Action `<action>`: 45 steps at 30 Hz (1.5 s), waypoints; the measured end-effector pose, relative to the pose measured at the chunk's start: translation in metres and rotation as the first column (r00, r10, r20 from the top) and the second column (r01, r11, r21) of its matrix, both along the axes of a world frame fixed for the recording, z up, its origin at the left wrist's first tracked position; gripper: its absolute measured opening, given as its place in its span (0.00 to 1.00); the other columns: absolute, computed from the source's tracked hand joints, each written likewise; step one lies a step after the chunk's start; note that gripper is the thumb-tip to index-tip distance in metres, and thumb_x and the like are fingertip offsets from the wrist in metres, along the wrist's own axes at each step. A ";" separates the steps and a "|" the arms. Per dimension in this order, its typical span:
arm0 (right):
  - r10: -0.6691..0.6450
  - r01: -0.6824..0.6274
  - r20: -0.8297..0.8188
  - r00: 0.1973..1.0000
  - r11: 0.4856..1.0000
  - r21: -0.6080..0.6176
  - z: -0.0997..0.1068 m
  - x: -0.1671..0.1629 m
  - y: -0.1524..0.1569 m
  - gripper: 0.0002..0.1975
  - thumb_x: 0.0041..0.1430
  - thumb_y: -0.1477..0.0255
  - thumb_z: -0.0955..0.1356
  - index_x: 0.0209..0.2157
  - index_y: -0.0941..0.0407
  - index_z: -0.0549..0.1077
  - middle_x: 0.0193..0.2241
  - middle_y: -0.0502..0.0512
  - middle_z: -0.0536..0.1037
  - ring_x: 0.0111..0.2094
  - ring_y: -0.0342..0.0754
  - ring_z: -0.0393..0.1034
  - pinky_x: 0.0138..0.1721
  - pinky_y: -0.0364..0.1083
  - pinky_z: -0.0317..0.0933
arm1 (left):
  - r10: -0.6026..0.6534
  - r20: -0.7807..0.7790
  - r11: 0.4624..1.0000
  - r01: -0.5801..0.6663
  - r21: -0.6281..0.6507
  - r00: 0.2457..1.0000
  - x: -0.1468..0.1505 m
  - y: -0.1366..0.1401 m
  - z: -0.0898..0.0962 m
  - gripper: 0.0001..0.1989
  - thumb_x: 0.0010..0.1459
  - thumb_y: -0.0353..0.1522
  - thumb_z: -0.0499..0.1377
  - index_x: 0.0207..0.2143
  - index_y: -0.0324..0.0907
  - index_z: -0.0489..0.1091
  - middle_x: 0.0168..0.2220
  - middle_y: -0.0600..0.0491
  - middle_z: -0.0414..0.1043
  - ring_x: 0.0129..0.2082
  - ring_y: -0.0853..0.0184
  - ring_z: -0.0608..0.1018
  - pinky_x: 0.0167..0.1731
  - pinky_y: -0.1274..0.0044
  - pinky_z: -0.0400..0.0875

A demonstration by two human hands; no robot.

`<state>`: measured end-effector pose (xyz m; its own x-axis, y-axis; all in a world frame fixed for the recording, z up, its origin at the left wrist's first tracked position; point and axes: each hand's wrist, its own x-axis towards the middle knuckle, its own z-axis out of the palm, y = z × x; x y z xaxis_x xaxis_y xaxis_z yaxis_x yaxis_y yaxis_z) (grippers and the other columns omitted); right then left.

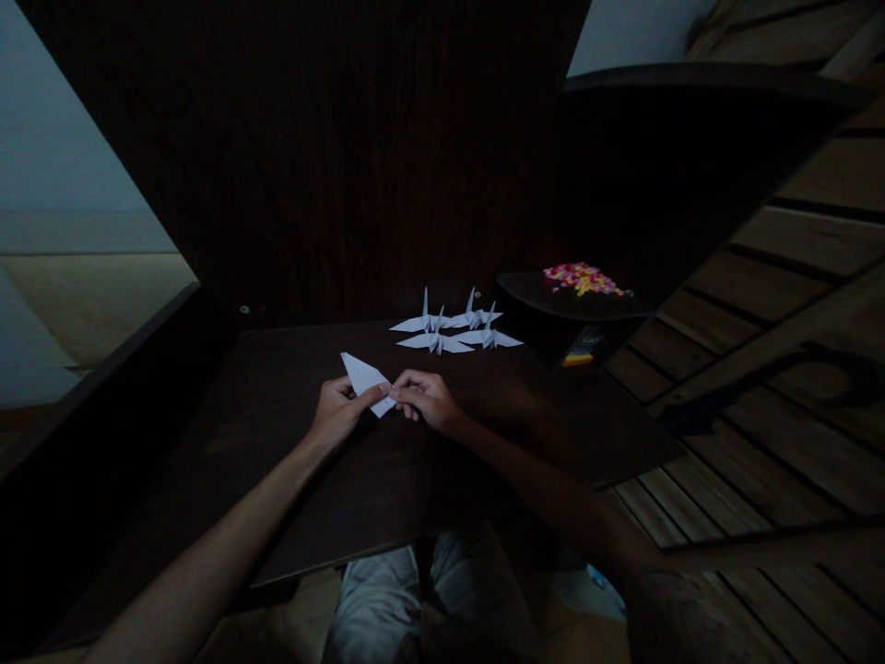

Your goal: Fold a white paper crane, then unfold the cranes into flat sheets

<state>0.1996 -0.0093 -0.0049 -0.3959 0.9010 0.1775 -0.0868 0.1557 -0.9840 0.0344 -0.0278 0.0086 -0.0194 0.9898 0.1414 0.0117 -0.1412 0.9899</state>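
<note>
A folded white paper [363, 376], kite-shaped with a long point toward the upper left, is held above the dark desk. My left hand [338, 406] grips its left side, thumb on top and fingers behind. At its right corner, my right hand [423, 400] pinches the paper between thumb and fingertips, close to the left thumb. Beyond my hands, several finished white paper cranes [435, 342] stand grouped with wings spread and points raised. The paper's underside is hidden.
Small pink, red and yellow pieces [584, 278] lie heaped on a low rounded shelf [525, 291] at the right. Beneath it sits a small box with a yellow and orange edge [579, 350]. A dark panel [346, 166] rises behind the desk [277, 369]; wooden slats [816, 267] stand at the right.
</note>
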 end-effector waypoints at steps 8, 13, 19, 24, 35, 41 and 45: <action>0.014 -0.014 0.004 1.000 1.000 0.021 -0.001 0.002 0.000 0.13 0.51 0.61 0.69 0.27 0.57 0.71 0.18 0.46 0.71 0.16 0.37 0.60 0.14 0.37 0.52 | 0.003 0.022 1.000 -0.003 -0.014 1.000 0.001 0.000 0.002 0.18 0.38 0.42 0.71 0.27 0.37 0.77 0.26 0.50 0.78 0.25 0.65 0.76 0.26 0.77 0.69; 0.014 -0.015 0.015 1.000 0.999 0.035 -0.001 0.001 -0.002 0.13 0.53 0.61 0.69 0.27 0.57 0.70 0.19 0.46 0.71 0.16 0.37 0.60 0.15 0.37 0.52 | 0.005 0.078 1.000 -0.005 -0.003 0.997 0.002 0.000 -0.001 0.16 0.39 0.41 0.70 0.25 0.37 0.76 0.25 0.51 0.77 0.25 0.66 0.76 0.26 0.77 0.69; -0.023 0.022 0.028 0.999 1.000 0.017 0.001 -0.002 -0.003 0.10 0.52 0.64 0.68 0.26 0.57 0.70 0.18 0.45 0.69 0.16 0.37 0.59 0.15 0.36 0.52 | 0.042 0.082 0.999 -0.042 -0.005 0.996 0.005 -0.001 -0.002 0.17 0.41 0.42 0.69 0.24 0.37 0.75 0.23 0.52 0.75 0.23 0.67 0.74 0.24 0.78 0.67; -0.043 0.041 0.043 0.998 0.998 0.041 0.002 -0.005 -0.004 0.09 0.51 0.65 0.67 0.24 0.56 0.68 0.15 0.43 0.65 0.15 0.37 0.58 0.16 0.37 0.51 | 0.054 0.031 0.998 -0.054 0.013 0.998 0.007 -0.003 -0.001 0.17 0.42 0.44 0.68 0.23 0.37 0.75 0.22 0.52 0.74 0.22 0.67 0.73 0.22 0.78 0.66; -0.102 0.095 0.058 0.993 0.989 0.115 0.004 -0.002 -0.007 0.11 0.55 0.65 0.65 0.24 0.55 0.65 0.17 0.43 0.64 0.16 0.37 0.58 0.19 0.38 0.51 | -0.049 -0.004 0.999 0.049 0.010 0.999 0.006 -0.003 0.003 0.23 0.45 0.51 0.64 0.26 0.37 0.76 0.24 0.52 0.75 0.24 0.67 0.73 0.26 0.78 0.67; -0.221 0.214 0.032 0.975 0.965 0.154 0.001 0.001 -0.002 0.11 0.55 0.64 0.65 0.23 0.55 0.65 0.15 0.43 0.62 0.17 0.38 0.56 0.19 0.39 0.50 | -0.152 0.132 0.988 0.152 0.006 0.980 0.007 -0.002 -0.001 0.25 0.41 0.42 0.70 0.40 0.38 0.75 0.34 0.49 0.78 0.33 0.64 0.78 0.35 0.75 0.72; -0.249 0.245 0.015 0.968 0.960 0.138 0.001 0.000 -0.001 0.11 0.54 0.64 0.66 0.23 0.55 0.64 0.16 0.43 0.62 0.17 0.38 0.57 0.18 0.39 0.51 | -0.076 0.101 0.997 0.076 0.001 0.992 0.006 -0.002 0.002 0.26 0.39 0.42 0.71 0.41 0.37 0.76 0.31 0.49 0.78 0.30 0.65 0.78 0.34 0.75 0.73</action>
<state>0.1999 -0.0105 -0.0039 -0.1716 0.9402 0.2943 0.0016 0.2990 -0.9542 0.0408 -0.0300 0.0103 0.0421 0.9893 0.1395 -0.0989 -0.1349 0.9859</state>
